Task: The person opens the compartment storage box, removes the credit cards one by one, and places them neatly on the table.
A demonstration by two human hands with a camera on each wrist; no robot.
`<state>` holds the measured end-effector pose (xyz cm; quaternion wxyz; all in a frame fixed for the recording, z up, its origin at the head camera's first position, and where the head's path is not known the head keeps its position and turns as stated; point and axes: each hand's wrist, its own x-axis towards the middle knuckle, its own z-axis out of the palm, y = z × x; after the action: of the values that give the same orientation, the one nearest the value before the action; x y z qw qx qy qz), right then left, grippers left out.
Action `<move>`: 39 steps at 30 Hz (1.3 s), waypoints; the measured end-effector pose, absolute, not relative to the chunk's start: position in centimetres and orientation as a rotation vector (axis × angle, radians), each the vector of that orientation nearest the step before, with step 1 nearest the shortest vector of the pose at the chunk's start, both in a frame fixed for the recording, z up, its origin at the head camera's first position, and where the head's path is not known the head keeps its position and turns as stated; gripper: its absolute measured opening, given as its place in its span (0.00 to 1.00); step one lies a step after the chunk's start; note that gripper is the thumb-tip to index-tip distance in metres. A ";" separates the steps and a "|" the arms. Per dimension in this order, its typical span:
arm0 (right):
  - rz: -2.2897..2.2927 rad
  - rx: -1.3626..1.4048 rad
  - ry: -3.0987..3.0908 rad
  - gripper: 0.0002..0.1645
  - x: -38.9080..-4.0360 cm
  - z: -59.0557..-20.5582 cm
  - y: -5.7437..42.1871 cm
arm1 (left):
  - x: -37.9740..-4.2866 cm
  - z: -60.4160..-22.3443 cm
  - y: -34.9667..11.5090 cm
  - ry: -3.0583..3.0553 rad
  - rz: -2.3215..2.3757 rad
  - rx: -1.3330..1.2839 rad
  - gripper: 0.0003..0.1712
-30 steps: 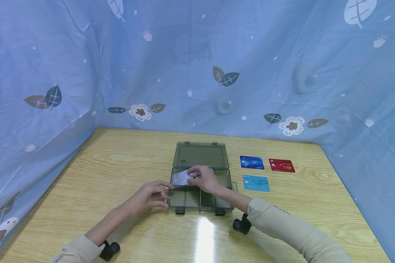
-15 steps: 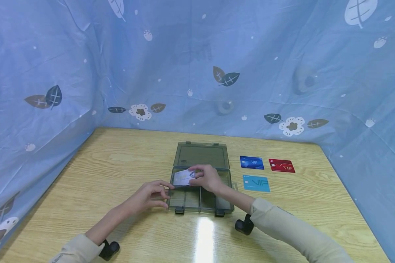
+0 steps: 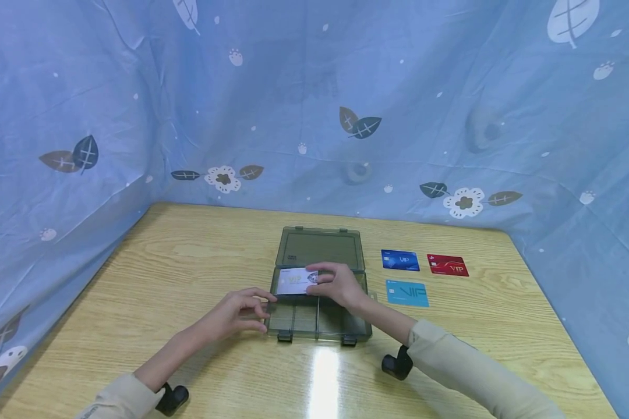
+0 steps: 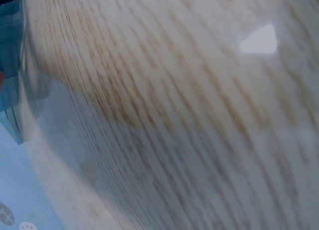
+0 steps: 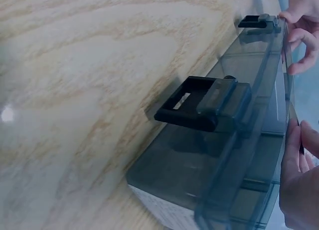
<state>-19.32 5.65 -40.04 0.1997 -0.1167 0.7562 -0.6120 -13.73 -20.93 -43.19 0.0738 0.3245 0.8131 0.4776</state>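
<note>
A smoky translucent compartment box (image 3: 305, 319) lies on the wooden table with its lid (image 3: 322, 249) swung back, away from the person. My right hand (image 3: 342, 285) pinches the right end of a white VIP card (image 3: 290, 281) with gold letters, between thumb and fingers. The card lies over the box's back left part. At the box's left side, my left hand (image 3: 241, 311) has loosely bent fingers touching the edge, with the thumb near the front corner. In the right wrist view, the right hand (image 5: 299, 180) is beside the box, and a black latch (image 5: 194, 105) shows at its front.
Right of the box, a dark blue VIP card (image 3: 400, 260), a red VIP card (image 3: 448, 265) and a light blue VIP card (image 3: 407, 293) lie flat on the table (image 3: 215, 250). A blue patterned cloth (image 3: 304, 116) hangs around the back and sides.
The right hand has shifted slightly right with the white card, which now sits straighter and shows its gold lettering. The left hand stays at the box's side.
</note>
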 end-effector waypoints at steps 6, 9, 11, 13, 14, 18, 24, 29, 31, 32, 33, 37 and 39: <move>-1.778 -0.234 2.039 0.28 -19.4 -40.7 6.2 | -13.7 -43.3 -20.9 2.444 1.435 0.964 0.09; -1.810 -0.245 1.991 0.29 -19.5 -41.0 6.7 | -13.6 -43.3 -20.9 2.442 1.436 0.953 0.09; -1.827 -0.263 1.969 0.29 -19.5 -40.9 7.1 | -13.6 -43.3 -20.9 2.442 1.436 0.952 0.09; -1.841 -0.280 1.958 0.30 -19.4 -40.8 7.4 | -13.6 -43.3 -21.0 2.445 1.436 0.961 0.09; -1.845 -0.288 1.958 0.30 -19.4 -40.8 7.5 | -13.6 -43.4 -21.0 2.445 1.437 0.964 0.09; -1.841 -0.293 1.983 0.30 -19.4 -40.9 8.2 | -13.6 -43.4 -21.0 2.453 1.431 0.978 0.10; -1.809 -0.345 1.982 0.34 -19.5 -41.2 9.3 | -13.5 -43.4 -20.9 2.463 1.419 0.944 0.10; -1.804 -0.414 1.961 0.37 -19.4 -41.4 10.2 | -13.5 -43.3 -20.9 2.468 1.418 0.947 0.10; -1.801 -0.423 1.962 0.38 -19.4 -41.5 10.6 | -13.4 -43.2 -20.9 2.471 1.419 0.954 0.10; -1.799 -0.436 1.963 0.38 -19.4 -41.5 10.8 | -13.4 -43.2 -20.9 2.474 1.420 0.963 0.10; -1.791 -0.443 1.970 0.39 -19.4 -41.6 11.0 | -13.4 -43.2 -20.9 2.477 1.420 0.971 0.10; -1.764 -0.463 1.968 0.41 -19.3 -41.5 11.7 | -13.4 -43.2 -20.9 2.485 1.425 0.999 0.10; -1.748 -0.486 1.963 0.41 -19.4 -41.5 12.1 | -13.4 -43.2 -20.9 2.482 1.428 0.997 0.10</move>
<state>-19.39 12.15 -41.53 0.2321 -0.1767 0.7143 -0.6361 -13.44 -20.85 -43.20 0.0547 0.3283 0.8173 0.4703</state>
